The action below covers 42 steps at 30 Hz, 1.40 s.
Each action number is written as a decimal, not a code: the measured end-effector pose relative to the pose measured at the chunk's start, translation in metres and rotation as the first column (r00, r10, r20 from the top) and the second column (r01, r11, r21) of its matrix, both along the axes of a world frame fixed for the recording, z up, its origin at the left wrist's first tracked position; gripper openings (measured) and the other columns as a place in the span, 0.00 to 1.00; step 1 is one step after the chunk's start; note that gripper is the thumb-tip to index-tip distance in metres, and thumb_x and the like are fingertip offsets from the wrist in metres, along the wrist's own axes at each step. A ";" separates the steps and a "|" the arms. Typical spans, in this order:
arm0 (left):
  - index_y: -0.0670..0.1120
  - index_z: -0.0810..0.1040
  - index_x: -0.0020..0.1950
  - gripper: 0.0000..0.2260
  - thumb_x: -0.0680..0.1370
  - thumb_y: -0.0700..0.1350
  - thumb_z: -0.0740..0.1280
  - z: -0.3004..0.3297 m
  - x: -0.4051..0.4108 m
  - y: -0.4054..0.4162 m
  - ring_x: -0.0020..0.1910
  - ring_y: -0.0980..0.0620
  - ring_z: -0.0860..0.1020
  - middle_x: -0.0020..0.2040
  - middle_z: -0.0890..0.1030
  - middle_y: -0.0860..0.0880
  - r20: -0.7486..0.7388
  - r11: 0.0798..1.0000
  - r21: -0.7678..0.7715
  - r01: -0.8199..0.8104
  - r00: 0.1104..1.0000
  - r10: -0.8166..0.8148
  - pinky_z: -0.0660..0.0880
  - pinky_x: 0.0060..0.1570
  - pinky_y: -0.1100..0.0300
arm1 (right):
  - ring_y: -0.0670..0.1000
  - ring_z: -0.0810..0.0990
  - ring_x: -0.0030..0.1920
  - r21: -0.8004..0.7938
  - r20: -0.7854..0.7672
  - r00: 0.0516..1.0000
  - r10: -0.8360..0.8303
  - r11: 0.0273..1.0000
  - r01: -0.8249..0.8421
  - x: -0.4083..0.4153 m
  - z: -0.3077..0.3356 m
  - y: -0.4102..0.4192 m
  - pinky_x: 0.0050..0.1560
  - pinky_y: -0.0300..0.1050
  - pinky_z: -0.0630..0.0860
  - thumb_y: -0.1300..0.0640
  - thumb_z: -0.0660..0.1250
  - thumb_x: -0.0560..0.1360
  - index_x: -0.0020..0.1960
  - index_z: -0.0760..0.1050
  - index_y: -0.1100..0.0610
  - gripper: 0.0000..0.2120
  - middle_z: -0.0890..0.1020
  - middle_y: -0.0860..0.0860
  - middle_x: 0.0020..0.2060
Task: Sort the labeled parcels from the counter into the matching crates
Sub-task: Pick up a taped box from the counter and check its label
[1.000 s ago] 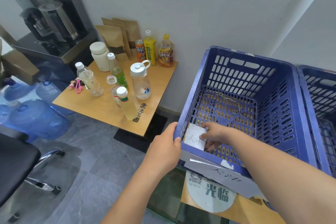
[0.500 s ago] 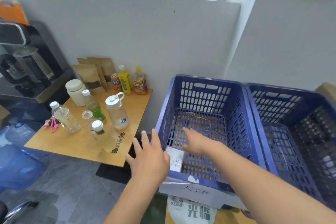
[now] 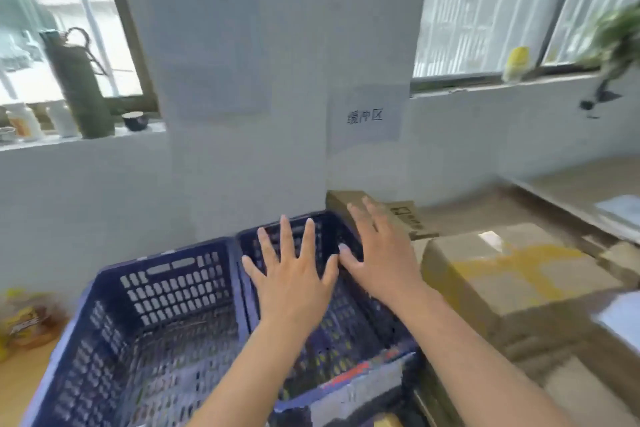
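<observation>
Two blue slatted crates stand side by side below me: the left crate [image 3: 104, 333] and the right crate [image 3: 367, 329]. My left hand [image 3: 291, 281] hovers over the right crate, fingers spread, holding nothing. My right hand [image 3: 377, 253] is beside it over that crate's right rim, also spread and empty. Brown cardboard parcels lie on the counter to the right: a large taped box [image 3: 512, 274] and a flatter box [image 3: 405, 215] behind my right hand. The view is motion-blurred. The small white parcel placed in the left crate is not visible.
A paper sign [image 3: 363, 118] with printed characters hangs on the white pillar. A green flask [image 3: 79, 87] and small cups stand on the left window sill. Drink bottles [image 3: 27, 319] sit at the far left edge. White papers [image 3: 620, 211] lie at the right.
My view has swung up and to the right, from the left crate toward the counter. My right hand let go of the small white parcel in the left crate; both hands moved right, open.
</observation>
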<state>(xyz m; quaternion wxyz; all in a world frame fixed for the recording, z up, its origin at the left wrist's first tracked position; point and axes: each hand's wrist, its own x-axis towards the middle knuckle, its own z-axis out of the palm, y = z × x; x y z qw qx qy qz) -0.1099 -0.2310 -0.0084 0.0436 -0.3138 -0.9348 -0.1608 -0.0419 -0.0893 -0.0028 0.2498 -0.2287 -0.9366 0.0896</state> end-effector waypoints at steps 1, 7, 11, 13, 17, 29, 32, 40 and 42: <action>0.60 0.38 0.82 0.33 0.81 0.67 0.46 0.003 0.016 0.024 0.80 0.38 0.34 0.83 0.35 0.49 -0.001 0.999 0.010 0.043 0.999 -0.043 0.44 0.74 0.29 | 0.61 0.68 0.75 0.019 -0.023 0.999 -0.043 0.999 0.043 0.021 0.005 0.023 0.68 0.62 0.73 0.39 0.56 0.71 0.76 0.68 0.54 0.37 0.69 0.58 0.76; 0.60 0.40 0.82 0.31 0.82 0.67 0.46 0.010 0.101 0.149 0.81 0.37 0.36 0.83 0.37 0.50 -0.013 0.973 0.008 0.232 0.973 -0.232 0.45 0.74 0.28 | 0.62 0.73 0.70 0.112 -0.094 0.957 -0.273 0.953 0.283 0.136 0.025 0.130 0.61 0.60 0.76 0.41 0.58 0.70 0.73 0.71 0.55 0.34 0.74 0.59 0.71; 0.60 0.42 0.82 0.31 0.81 0.67 0.48 -0.001 0.137 0.200 0.81 0.36 0.41 0.84 0.42 0.49 -0.009 0.958 -0.004 0.286 0.958 -0.286 0.49 0.73 0.27 | 0.63 0.70 0.74 0.084 -0.108 0.924 -0.366 0.923 0.376 0.191 0.017 0.182 0.63 0.62 0.74 0.40 0.57 0.71 0.75 0.69 0.52 0.34 0.71 0.57 0.75; 0.59 0.44 0.82 0.31 0.81 0.67 0.48 -0.008 0.149 0.217 0.81 0.35 0.44 0.84 0.44 0.48 -0.017 0.957 -0.016 0.291 0.956 -0.291 0.51 0.73 0.27 | 0.63 0.69 0.74 0.069 -0.087 0.911 -0.404 0.909 0.410 0.212 0.007 0.205 0.64 0.64 0.74 0.41 0.59 0.72 0.75 0.68 0.51 0.33 0.70 0.57 0.75; 0.59 0.44 0.82 0.31 0.82 0.66 0.47 -0.019 0.157 0.234 0.81 0.35 0.45 0.84 0.44 0.48 -0.017 0.963 -0.050 0.266 0.963 -0.268 0.52 0.72 0.29 | 0.62 0.71 0.73 0.042 -0.026 0.899 -0.436 0.898 0.437 0.241 -0.014 0.240 0.64 0.63 0.73 0.44 0.66 0.73 0.72 0.71 0.47 0.28 0.72 0.57 0.74; 0.58 0.42 0.82 0.32 0.83 0.55 0.56 -0.057 0.142 0.235 0.41 0.47 0.81 0.49 0.83 0.43 0.442 0.966 0.199 0.163 0.865 -0.237 0.78 0.38 0.54 | 0.58 0.75 0.66 -0.432 0.215 0.854 -0.473 0.739 0.518 0.266 -0.059 0.293 0.59 0.54 0.75 0.43 0.62 0.78 0.80 0.55 0.52 0.35 0.75 0.55 0.69; 0.57 0.43 0.83 0.32 0.84 0.51 0.57 -0.046 0.147 0.234 0.28 0.52 0.74 0.33 0.79 0.49 0.426 0.953 0.246 0.175 0.864 -0.268 0.69 0.27 0.61 | 0.57 0.74 0.68 -0.423 0.196 0.852 -0.486 0.742 0.520 0.265 -0.057 0.295 0.61 0.53 0.74 0.42 0.63 0.78 0.79 0.61 0.52 0.33 0.73 0.53 0.71; 0.66 0.41 0.81 0.37 0.83 0.50 0.63 -0.001 0.149 0.212 0.18 0.59 0.66 0.46 0.84 0.39 0.308 0.859 0.478 0.184 0.881 -0.360 0.62 0.20 0.71 | 0.57 0.74 0.67 -0.324 -0.159 0.833 -0.529 0.825 0.462 0.257 -0.008 0.286 0.63 0.56 0.72 0.44 0.63 0.79 0.75 0.69 0.53 0.27 0.73 0.52 0.69; 0.70 0.38 0.78 0.39 0.81 0.50 0.64 0.011 0.143 0.202 0.20 0.59 0.66 0.61 0.80 0.32 0.249 0.828 0.533 0.172 0.904 -0.348 0.63 0.22 0.72 | 0.57 0.74 0.66 -0.317 -0.213 0.827 -0.520 0.838 0.445 0.248 0.011 0.280 0.62 0.56 0.72 0.44 0.61 0.80 0.77 0.67 0.54 0.28 0.72 0.54 0.69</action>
